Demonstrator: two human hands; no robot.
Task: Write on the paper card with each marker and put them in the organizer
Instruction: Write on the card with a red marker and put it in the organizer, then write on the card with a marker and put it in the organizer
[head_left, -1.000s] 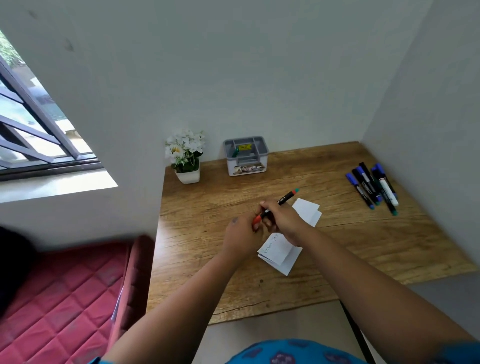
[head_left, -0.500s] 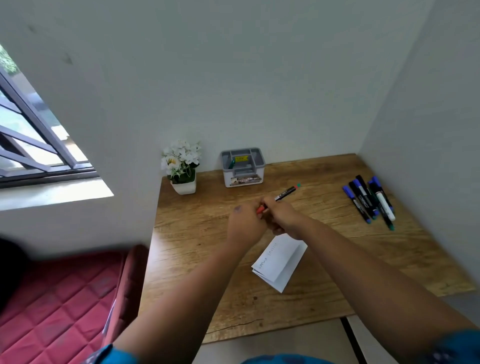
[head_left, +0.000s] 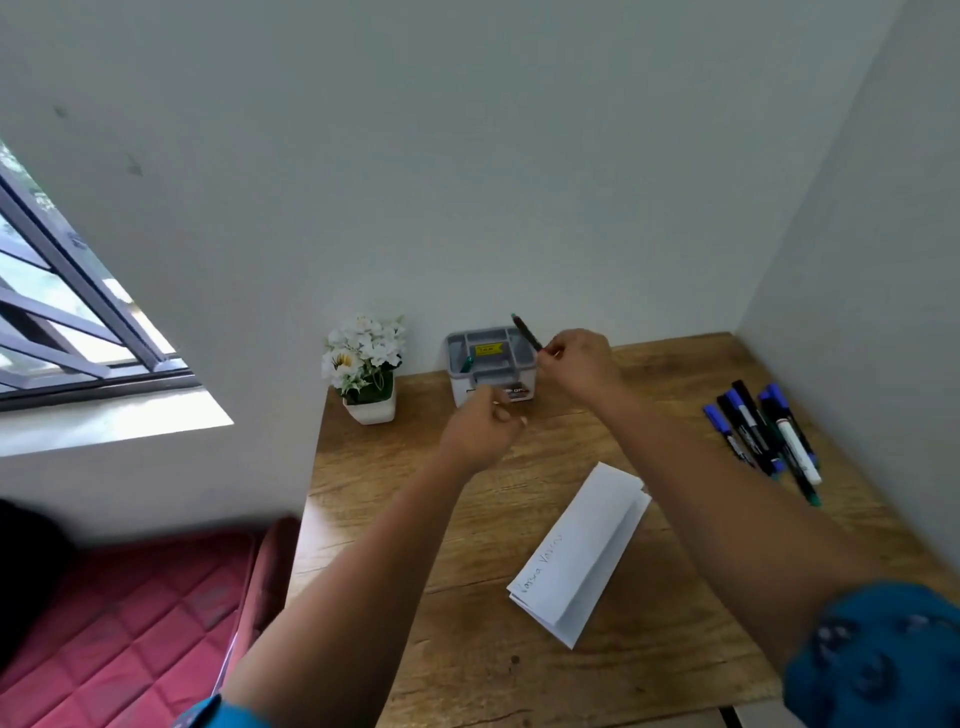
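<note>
My right hand (head_left: 579, 366) pinches a dark marker (head_left: 527, 332) and holds it tilted over the right side of the grey organizer (head_left: 457, 343), which stands against the back wall. One green-capped marker (head_left: 466, 365) lies in the organizer's left compartment. My left hand (head_left: 480, 434) hovers in front of the organizer with its fingers curled; nothing is visible in it. The folded white paper card (head_left: 582, 551) with handwriting lies on the wooden desk (head_left: 395, 488) between my forearms. Several more markers (head_left: 763, 434) with blue and black caps lie in a bunch at the desk's right side.
A white pot of artificial flowers (head_left: 366, 366) stands left of the organizer. Walls close off the desk at the back and the right. A red quilted mattress (head_left: 119, 623) lies below the desk's left edge, under a barred window (head_left: 57, 317).
My right hand has carried the marker from above the desk's middle up to the organizer. My left hand let go of the marker's end and moved forward. The camera tilted up.
</note>
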